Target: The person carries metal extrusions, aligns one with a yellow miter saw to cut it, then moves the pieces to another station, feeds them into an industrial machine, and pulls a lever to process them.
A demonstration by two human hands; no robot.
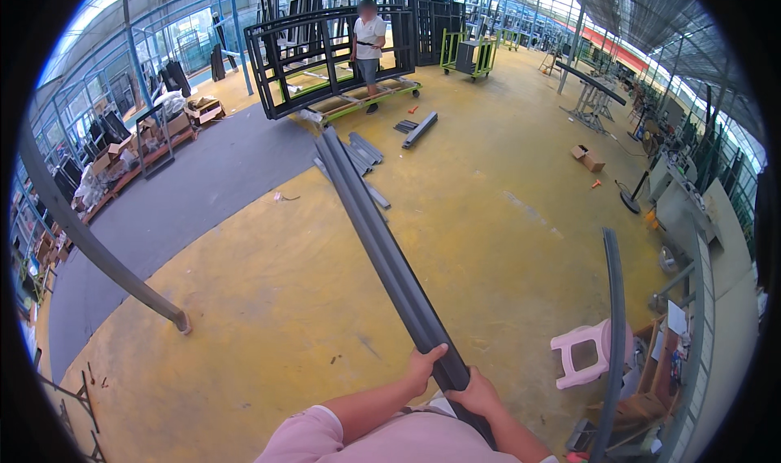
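Note:
A long dark grey metal profile (382, 255) stretches from my waist far out ahead, slanting to the left. My left hand (424, 369) grips it from the left side, thumb on top. Closer to my body, my right hand (478, 395) is closed round its right side. The profile's far end lies above several shorter grey profile pieces (364, 152) on the floor. Its near end passes under my right forearm and out of the picture.
A person (368, 44) stands by dark frames (277, 64) on a wheeled green cart. A pink stool (582, 353) and a tall dark profile (614, 300) stand at my right. A grey post (106, 251) rises at left. A cardboard box (587, 159) sits on the yellow floor (260, 300).

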